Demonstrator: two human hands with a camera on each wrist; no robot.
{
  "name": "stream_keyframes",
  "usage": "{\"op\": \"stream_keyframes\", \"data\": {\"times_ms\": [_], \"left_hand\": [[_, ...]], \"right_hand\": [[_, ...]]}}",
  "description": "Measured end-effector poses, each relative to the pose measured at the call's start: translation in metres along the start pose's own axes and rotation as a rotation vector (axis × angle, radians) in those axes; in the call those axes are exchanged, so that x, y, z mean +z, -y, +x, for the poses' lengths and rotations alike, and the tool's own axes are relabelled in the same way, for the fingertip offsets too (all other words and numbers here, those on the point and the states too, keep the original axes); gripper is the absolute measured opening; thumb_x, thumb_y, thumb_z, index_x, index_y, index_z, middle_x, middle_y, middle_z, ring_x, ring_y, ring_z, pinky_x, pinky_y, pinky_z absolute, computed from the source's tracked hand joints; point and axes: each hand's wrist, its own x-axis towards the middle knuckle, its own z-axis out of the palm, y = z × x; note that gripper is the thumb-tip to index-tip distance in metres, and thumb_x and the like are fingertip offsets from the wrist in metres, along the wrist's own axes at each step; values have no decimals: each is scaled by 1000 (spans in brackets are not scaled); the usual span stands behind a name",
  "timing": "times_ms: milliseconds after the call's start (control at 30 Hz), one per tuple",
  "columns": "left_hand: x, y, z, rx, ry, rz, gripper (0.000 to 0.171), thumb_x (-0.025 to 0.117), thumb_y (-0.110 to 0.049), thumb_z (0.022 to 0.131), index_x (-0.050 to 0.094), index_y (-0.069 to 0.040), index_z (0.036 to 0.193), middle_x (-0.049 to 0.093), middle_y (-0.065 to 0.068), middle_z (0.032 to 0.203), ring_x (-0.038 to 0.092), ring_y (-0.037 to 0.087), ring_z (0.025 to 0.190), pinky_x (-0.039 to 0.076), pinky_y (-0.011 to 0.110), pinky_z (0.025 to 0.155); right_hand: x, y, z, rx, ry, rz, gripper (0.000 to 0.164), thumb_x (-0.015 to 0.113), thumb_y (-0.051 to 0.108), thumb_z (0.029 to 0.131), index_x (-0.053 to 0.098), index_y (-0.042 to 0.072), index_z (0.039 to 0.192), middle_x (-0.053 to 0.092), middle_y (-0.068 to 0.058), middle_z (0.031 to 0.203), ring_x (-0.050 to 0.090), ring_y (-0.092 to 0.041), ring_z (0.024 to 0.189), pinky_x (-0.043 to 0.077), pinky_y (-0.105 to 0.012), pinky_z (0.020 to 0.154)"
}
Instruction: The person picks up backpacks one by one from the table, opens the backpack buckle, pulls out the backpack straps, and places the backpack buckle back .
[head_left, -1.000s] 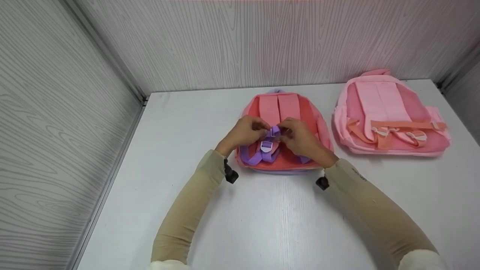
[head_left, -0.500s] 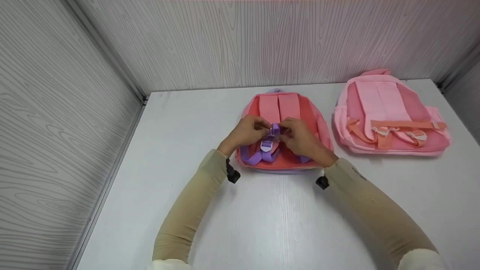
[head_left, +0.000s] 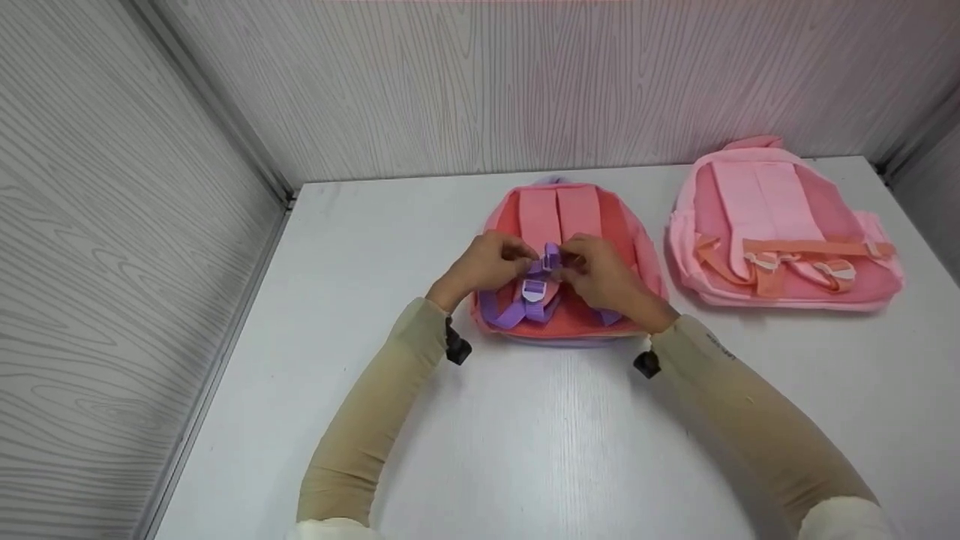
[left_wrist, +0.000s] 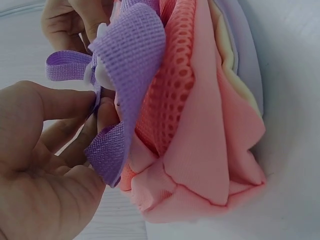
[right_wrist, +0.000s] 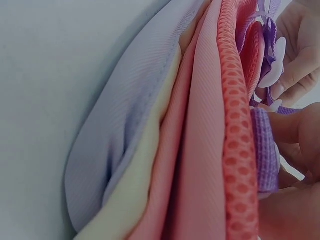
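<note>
A small coral-pink backpack lies on the table with its strap side up. My left hand is over its left half and pinches a purple webbing strap between thumb and finger. From the right, my right hand grips the same strap at a small white buckle, where the webbing stands up in a loop. Its exact fingertip contact is partly hidden. Just below sits a second white buckle, threaded with purple webbing. In the right wrist view, the backpack's lavender front faces the table.
To the right lies a larger light-pink backpack with orange straps, also strap side up. The white table meets a grey wood-grain panel at the back and another panel on the left.
My left hand and forearm have shifted slightly left. The purple loop at the upper buckle stands a little higher and narrower. Both backpacks stay in place.
</note>
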Motion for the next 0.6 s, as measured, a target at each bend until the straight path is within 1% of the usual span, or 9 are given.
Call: {"op": "stream_keyframes", "data": {"times_ms": [133, 233, 467, 600], "left_hand": [[0, 1, 1, -3, 7, 4, 23, 64, -14, 105, 78, -7, 121, 76, 8, 117, 66, 17, 100, 58, 36, 94], [1, 0, 1, -11, 7, -2, 22, 64, -15, 106, 78, -7, 121, 75, 7, 117, 67, 17, 100, 58, 36, 95], [2, -3, 1, -24, 5, -28, 21, 64, -15, 106, 77, -8, 121, 75, 7, 116, 67, 17, 99, 58, 35, 93], [3, -4, 2, -39, 7, -39, 21, 64, -15, 107, 77, -8, 122, 75, 7, 117, 67, 17, 100, 58, 36, 95]], "right_hand": [[0, 1, 1, 19, 1, -9, 26, 76, 2, 97, 77, 0, 123, 73, -16, 107, 69, -30, 102, 60, -49, 97], [0, 1, 0, 29, 9, -13, 27, 76, 3, 98, 76, 1, 125, 73, -15, 108, 69, -28, 103, 59, -48, 99], [-1, 2, -1, 12, 12, -11, 26, 75, 3, 98, 77, 1, 124, 73, -15, 108, 69, -28, 102, 59, -47, 100], [0, 1, -1, 3, 6, -7, 24, 75, 2, 98, 77, 0, 122, 73, -15, 106, 69, -28, 101, 59, -47, 100]]}}
